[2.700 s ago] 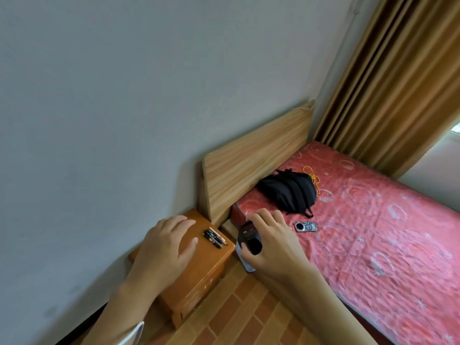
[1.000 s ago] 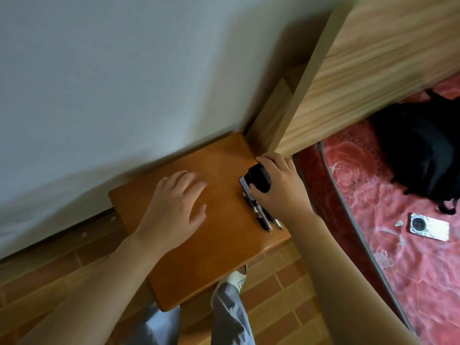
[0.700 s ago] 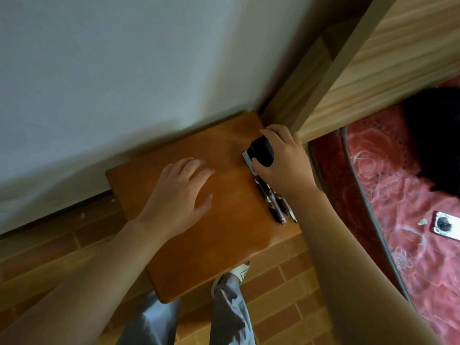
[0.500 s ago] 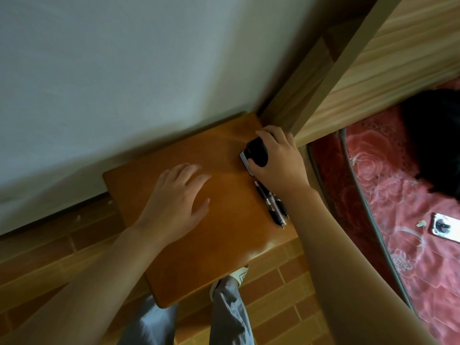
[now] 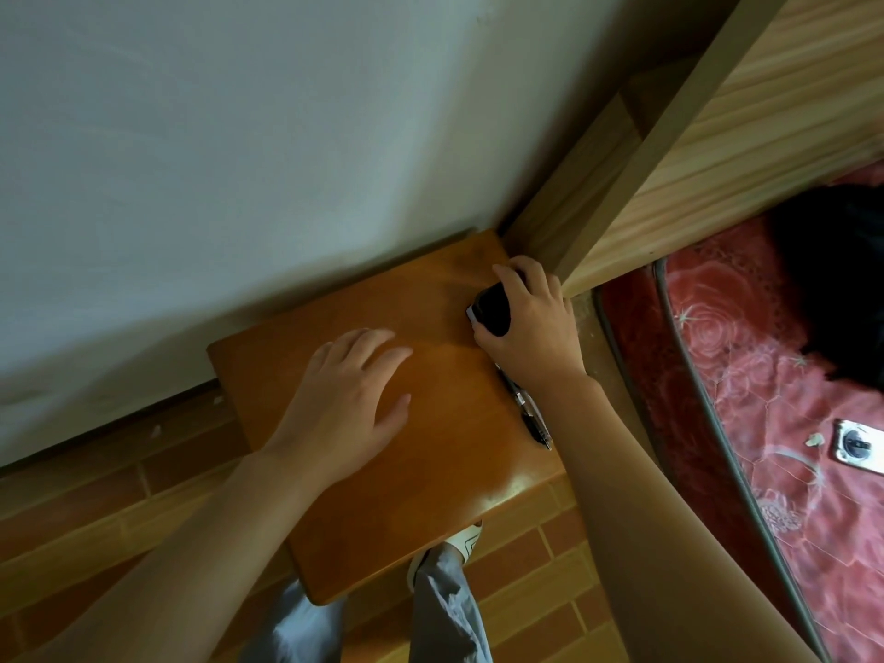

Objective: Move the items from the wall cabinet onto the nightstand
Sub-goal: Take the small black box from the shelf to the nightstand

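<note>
The orange-brown wooden nightstand (image 5: pixel 430 495) stands against the grey wall, seen from above. My right hand (image 5: pixel 531 327) grips a small black object with a white edge (image 5: pixel 490 308) and holds it down at the nightstand's far right corner, beside the headboard. Black pens (image 5: pixel 528 413) lie along the right edge of the top, partly hidden under my right wrist. My left hand (image 5: pixel 349 404) hovers flat over the middle of the top with its fingers spread and holds nothing. The wall cabinet is out of view.
A light wooden headboard (image 5: pixel 717 150) rises at the right of the nightstand. The bed has a red patterned cover (image 5: pixel 765 447) with a black backpack (image 5: pixel 842 279) and a small silver device (image 5: pixel 861 445) on it. My legs and a shoe (image 5: pixel 466 547) stand on the brick-patterned floor.
I have leaned in over the nightstand. My right hand has carried the black object from above the floor to the nightstand's far right corner. My left hand stays over the top.
</note>
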A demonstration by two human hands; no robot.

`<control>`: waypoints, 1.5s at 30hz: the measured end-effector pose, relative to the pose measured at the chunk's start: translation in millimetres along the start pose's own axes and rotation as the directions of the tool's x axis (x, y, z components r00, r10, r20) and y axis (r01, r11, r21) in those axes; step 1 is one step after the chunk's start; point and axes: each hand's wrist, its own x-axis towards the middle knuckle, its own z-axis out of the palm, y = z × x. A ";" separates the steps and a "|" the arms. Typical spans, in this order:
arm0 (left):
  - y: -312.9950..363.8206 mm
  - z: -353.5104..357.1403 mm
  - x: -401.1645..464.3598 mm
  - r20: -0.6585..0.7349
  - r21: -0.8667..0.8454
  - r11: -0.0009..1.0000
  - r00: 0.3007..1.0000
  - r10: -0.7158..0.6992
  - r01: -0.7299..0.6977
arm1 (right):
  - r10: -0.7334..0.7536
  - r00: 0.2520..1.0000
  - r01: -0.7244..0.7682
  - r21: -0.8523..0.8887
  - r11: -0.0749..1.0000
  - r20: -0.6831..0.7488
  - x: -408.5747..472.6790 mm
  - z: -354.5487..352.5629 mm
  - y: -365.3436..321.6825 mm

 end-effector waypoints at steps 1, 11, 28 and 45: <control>0.5 0.6 -0.6 0.001 0.001 1.000 1.000 -0.001 0.001 | 0.006 1.000 -0.006 0.004 1.000 0.007 -1.6 0.1 0.2; 11.6 -3.8 0.6 0.007 0.020 1.000 1.000 0.019 -0.019 | 0.011 1.000 -0.011 0.031 0.999 0.010 -24.4 -11.6 9.4; 89.5 -62.6 13.2 -0.004 0.152 0.983 0.994 0.109 -0.108 | 0.010 1.000 -0.009 -0.039 0.999 0.019 -110.5 -91.5 48.9; 257.4 -173.7 -31.2 0.030 0.219 0.919 0.944 0.329 -0.328 | 0.408 0.911 -0.394 0.168 0.904 -0.059 -287.3 -235.1 39.7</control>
